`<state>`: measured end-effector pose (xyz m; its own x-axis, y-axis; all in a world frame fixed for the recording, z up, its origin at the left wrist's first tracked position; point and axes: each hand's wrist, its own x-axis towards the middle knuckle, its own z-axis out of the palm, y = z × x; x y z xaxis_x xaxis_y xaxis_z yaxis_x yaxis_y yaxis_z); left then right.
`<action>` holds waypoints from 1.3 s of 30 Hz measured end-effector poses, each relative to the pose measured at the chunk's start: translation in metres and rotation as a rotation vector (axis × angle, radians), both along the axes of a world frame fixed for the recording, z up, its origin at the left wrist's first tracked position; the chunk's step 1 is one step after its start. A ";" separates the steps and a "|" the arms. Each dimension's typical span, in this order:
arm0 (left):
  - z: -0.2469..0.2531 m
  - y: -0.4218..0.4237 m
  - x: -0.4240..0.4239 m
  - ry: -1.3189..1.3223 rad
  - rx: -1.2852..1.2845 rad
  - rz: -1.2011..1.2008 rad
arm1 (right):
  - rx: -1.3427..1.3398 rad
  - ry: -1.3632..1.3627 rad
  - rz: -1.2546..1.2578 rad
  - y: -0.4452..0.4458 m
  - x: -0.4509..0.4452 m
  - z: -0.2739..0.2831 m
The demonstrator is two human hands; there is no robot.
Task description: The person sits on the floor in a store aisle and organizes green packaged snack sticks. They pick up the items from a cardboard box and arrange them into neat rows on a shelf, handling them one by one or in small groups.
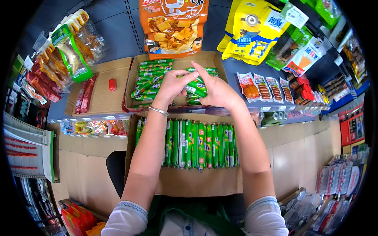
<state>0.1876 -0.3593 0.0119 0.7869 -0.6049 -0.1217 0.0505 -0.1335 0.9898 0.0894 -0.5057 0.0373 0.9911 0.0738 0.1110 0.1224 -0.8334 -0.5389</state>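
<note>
Over a shallow cardboard box [222, 63] on the shelf, my two hands are close together. My right hand [218, 91] is around green-wrapped sausages [196, 88], its index finger raised and pointing up. My left hand [174, 84], with a metal bangle [158, 111] at the wrist, is beside their left end. Its fingers are curled and the thumb reaches toward my right index finger; whether it grips anything is hidden. More green sausages [152, 78] are stacked in the box's left part. Below my forearms, an open carton [200, 181] holds a row of upright green sausages [192, 144].
Left of the shelf box, a cardboard tray [102, 101] holds red-wrapped sticks [87, 94] and one small red piece [112, 84]. An orange snack bag [174, 29] and yellow bags [251, 32] hang above. Small sausage packs [262, 88] stand at right. The shelf's front edge [283, 107] bears price tags.
</note>
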 end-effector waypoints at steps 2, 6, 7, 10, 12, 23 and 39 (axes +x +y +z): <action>-0.009 -0.006 0.011 0.004 -0.032 0.001 | 0.106 -0.044 0.042 -0.013 0.014 -0.011; -0.021 -0.008 0.019 0.053 -0.114 0.120 | 0.357 0.136 -0.050 -0.035 0.027 -0.023; -0.022 -0.007 0.022 0.035 -0.120 0.162 | 0.375 0.131 -0.096 -0.040 0.031 -0.030; -0.032 0.000 0.028 0.045 -0.144 0.329 | 0.311 0.046 -0.194 -0.059 0.040 -0.053; -0.039 0.001 0.032 0.013 -0.202 0.493 | 0.142 0.067 -0.243 -0.066 0.043 -0.057; -0.044 0.005 0.036 0.073 -0.347 0.582 | 0.063 0.142 -0.102 -0.064 0.055 -0.102; -0.048 -0.005 0.031 -0.002 -0.214 0.357 | 0.891 0.134 -0.333 -0.061 0.050 -0.073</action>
<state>0.2183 -0.3647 -0.0356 0.9520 -0.3053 -0.0209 0.0540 0.1007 0.9935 0.1393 -0.5669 -0.0360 0.9545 -0.2706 -0.1256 -0.1555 -0.0921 -0.9835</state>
